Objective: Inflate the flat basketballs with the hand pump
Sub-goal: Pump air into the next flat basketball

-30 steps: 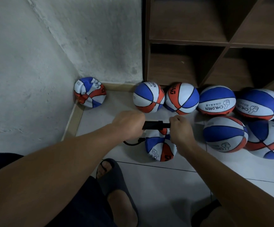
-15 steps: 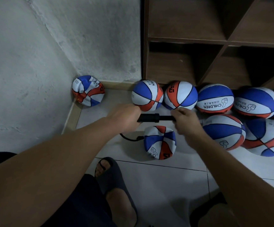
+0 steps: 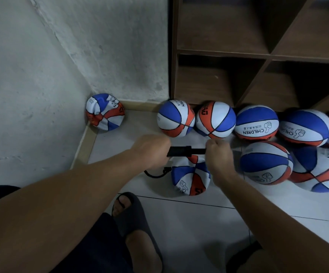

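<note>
The crumpled basketball (image 3: 190, 177) lies on the floor tiles (image 3: 189, 223) under both hands, its panels blue, white and orange; a thumbs-up logo shows, its lettering cut off. The black hand pump (image 3: 185, 151) lies level above it, its hose (image 3: 155, 173) curling to the ball. The left hand (image 3: 153, 148) grips the barrel, the right hand (image 3: 218, 154) the handle end, hidden within its curled fingers. Round balls along the shelf foot read "CHILDREN" (image 3: 257, 123). Another flat ball (image 3: 105, 111) sits in the wall corner.

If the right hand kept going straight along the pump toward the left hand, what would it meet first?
Probably the black hand pump's thicker barrel, then the left hand gripping its far end. The right hand holds the handle end; depth is unclear.
</note>
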### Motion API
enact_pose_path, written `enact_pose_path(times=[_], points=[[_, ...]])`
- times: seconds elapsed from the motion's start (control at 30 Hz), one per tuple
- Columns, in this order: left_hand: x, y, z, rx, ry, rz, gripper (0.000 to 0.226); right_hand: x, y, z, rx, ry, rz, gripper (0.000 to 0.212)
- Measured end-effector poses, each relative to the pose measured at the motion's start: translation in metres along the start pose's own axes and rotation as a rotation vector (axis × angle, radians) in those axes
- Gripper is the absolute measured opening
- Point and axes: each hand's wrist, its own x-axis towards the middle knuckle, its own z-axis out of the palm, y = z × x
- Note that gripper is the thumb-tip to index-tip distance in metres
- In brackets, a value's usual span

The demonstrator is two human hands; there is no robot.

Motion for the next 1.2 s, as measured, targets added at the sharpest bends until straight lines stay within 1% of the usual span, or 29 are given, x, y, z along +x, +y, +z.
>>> enact_pose_path(times=[0.17,0.27,0.37,0.5,0.57,0.67,0.77,0.83,0.93,1.0,1.07,1.2], points=[[-0.004,0.002,-0.003,0.107,-0.013,0.085,0.016,-0.013,0.012,0.018,-0.047,-0.057,0.032,0.028],[-0.005,0.005,-0.001,0.09,-0.037,0.09,0.013,-0.015,0.014,0.023,-0.045,-0.079,0.03,0.029],[-0.006,0.008,-0.002,0.068,-0.04,0.085,0.015,-0.014,0.012,0.019,-0.038,-0.11,0.048,0.028],[-0.005,0.006,-0.01,-0.017,0.062,0.032,0.029,0.001,-0.009,0.005,-0.045,-0.16,0.012,0.022],[-0.004,0.003,-0.017,-0.036,0.073,0.016,0.031,0.014,-0.014,-0.01,-0.044,-0.104,0.035,0.016],[-0.003,-0.011,-0.021,-0.072,0.052,-0.025,0.036,0.034,-0.01,-0.044,0.013,0.027,0.175,0.008],[-0.003,-0.018,-0.019,-0.083,0.046,-0.048,0.035,0.043,-0.005,-0.062,0.015,0.015,0.195,0.006],[-0.003,-0.012,-0.02,-0.075,0.045,-0.026,0.031,0.037,-0.005,-0.058,0.041,0.021,0.19,0.009],[-0.004,-0.001,-0.023,-0.071,0.033,0.008,0.021,0.022,-0.005,-0.032,0.055,0.006,0.111,0.021],[-0.004,0.004,-0.018,-0.059,0.052,-0.001,0.017,0.012,-0.008,-0.016,0.018,0.015,0.038,0.02],[-0.006,0.007,-0.014,-0.042,0.066,-0.019,0.015,0.005,-0.01,-0.004,0.036,0.013,-0.004,0.019],[-0.007,0.01,-0.011,0.017,0.044,-0.009,0.01,-0.005,-0.005,0.013,0.005,-0.047,-0.02,0.027]])
